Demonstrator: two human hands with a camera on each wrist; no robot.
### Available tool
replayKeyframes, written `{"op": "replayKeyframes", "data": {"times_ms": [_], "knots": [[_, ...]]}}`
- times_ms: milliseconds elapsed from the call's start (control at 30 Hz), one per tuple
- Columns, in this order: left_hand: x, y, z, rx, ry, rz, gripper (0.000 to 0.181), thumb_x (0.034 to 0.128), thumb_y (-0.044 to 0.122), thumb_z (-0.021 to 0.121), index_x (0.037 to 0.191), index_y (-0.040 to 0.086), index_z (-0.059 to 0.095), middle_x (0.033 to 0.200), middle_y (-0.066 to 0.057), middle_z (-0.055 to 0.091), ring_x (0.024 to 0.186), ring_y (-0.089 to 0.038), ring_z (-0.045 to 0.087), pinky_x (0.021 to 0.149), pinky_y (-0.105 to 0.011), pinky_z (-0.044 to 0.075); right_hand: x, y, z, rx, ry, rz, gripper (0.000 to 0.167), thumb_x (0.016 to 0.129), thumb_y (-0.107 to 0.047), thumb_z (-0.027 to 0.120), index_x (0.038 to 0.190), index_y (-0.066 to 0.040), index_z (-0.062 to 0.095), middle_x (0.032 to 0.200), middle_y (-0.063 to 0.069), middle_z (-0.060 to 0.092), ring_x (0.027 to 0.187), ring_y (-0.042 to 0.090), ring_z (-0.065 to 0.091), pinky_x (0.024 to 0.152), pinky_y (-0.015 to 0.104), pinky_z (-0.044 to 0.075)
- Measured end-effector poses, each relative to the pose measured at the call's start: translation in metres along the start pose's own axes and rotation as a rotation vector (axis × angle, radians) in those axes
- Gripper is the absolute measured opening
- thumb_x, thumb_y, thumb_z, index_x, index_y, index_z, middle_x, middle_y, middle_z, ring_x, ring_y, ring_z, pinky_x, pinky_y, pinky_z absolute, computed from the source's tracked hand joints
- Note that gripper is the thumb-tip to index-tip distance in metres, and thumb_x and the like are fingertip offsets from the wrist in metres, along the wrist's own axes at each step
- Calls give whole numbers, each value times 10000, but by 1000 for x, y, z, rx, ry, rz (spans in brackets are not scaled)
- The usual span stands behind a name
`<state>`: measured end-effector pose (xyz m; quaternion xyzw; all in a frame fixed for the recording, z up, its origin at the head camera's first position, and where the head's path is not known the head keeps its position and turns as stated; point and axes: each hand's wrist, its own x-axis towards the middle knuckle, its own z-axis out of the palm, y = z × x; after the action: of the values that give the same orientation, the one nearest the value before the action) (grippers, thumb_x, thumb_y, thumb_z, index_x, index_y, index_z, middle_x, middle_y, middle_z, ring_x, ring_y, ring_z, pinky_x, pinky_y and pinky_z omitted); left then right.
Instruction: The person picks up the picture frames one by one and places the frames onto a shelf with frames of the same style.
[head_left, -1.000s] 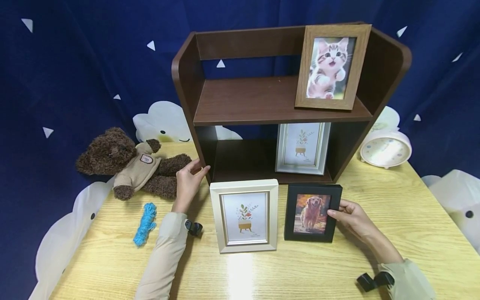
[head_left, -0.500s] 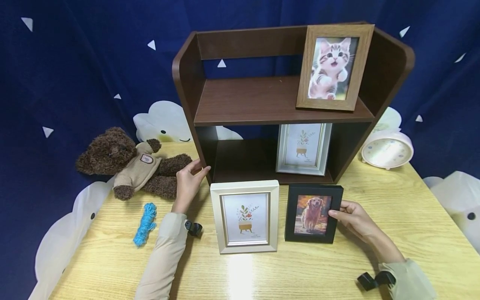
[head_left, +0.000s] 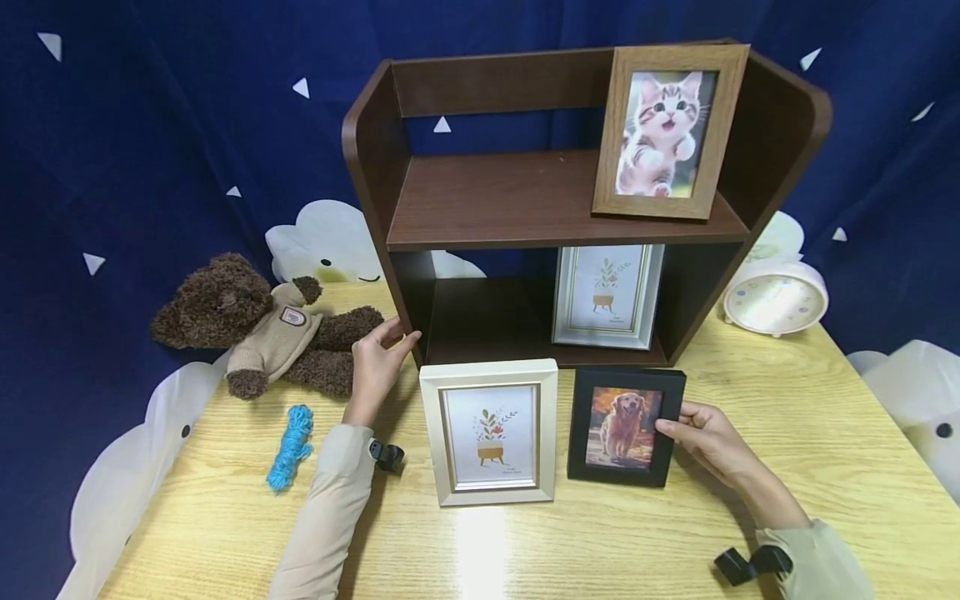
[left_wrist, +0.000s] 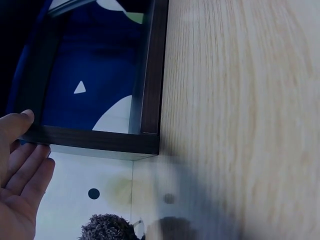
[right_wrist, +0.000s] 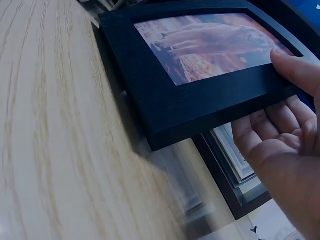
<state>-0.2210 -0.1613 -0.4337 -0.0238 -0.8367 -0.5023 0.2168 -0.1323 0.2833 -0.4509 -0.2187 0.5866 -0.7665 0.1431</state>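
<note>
In the head view, my right hand (head_left: 705, 437) grips the right edge of a black picture frame (head_left: 673, 392) with a dog photo, thumb on the front and fingers behind. The right wrist view shows the same black frame (right_wrist: 200, 105) with its lower edge close to the table. My left hand (head_left: 378, 362) pinches the front edge of the left side panel of a dark brown shelf (head_left: 495, 196). In the left wrist view, thumb and fingers lie on either side of that panel (left_wrist: 95, 140). A cream picture frame (head_left: 489, 375) with a plant print stands between the hands.
A wooden frame (head_left: 727, 125) with a kitten photo leans on the upper shelf. A white frame (head_left: 564, 300) stands on the lower one. Left lie a teddy bear (head_left: 270, 342) and blue cord (head_left: 290, 448). A round clock (head_left: 776, 298) stands right of the shelf on the table (head_left: 615, 550).
The black frame in my right hand stays nearly in place, with only a very slight shift. My left hand keeps its hold on the shelf panel.
</note>
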Motion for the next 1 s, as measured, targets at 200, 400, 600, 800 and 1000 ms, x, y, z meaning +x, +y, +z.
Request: {"op": "replayKeyframes", "data": {"times_ms": [200, 400, 600, 800, 1000], "knots": [[-1, 0, -1, -1, -4, 1, 333, 840, 120, 731, 1142, -7, 669, 1017, -189, 703, 937, -300, 687, 821, -425, 549, 0, -1, 3, -61, 41, 20, 444, 924, 148, 422, 1101, -159, 689, 1021, 2, 721, 924, 44, 653, 828, 181, 520], [-2, 0, -1, 1, -8, 3, 331, 845, 133, 728, 1145, 4, 670, 1016, -178, 707, 937, -290, 688, 814, -418, 551, 0, -2, 4, -53, 25, 18, 470, 931, 149, 410, 1168, -182, 644, 1059, 5, 712, 956, 77, 663, 840, 199, 524], [-1, 0, -1, 7, 0, 15, 331, 842, 116, 729, 1142, -12, 668, 1011, -195, 703, 932, -305, 687, 824, -434, 545, 1, -3, 4, -35, -1, -10, 507, 932, 158, 387, 1228, -192, 603, 1079, 16, 707, 943, 59, 654, 860, 204, 519], [0, -1, 0, 2, 7, 26, 321, 837, 109, 733, 1124, -22, 673, 1001, -205, 702, 925, -317, 687, 834, -435, 541, -1, -3, 3, -42, 9, -17, 502, 930, 154, 392, 1220, -192, 612, 1071, 6, 711, 830, -7, 620, 867, 190, 510], [0, -1, -1, 3, 3, 35, 317, 841, 110, 729, 1125, -20, 673, 998, -203, 703, 925, -315, 686, 832, -437, 542, -2, 0, 1, -22, -1, -30, 509, 930, 168, 372, 1235, -169, 603, 1102, 12, 703, 1019, 78, 646, 885, 203, 507]]}}
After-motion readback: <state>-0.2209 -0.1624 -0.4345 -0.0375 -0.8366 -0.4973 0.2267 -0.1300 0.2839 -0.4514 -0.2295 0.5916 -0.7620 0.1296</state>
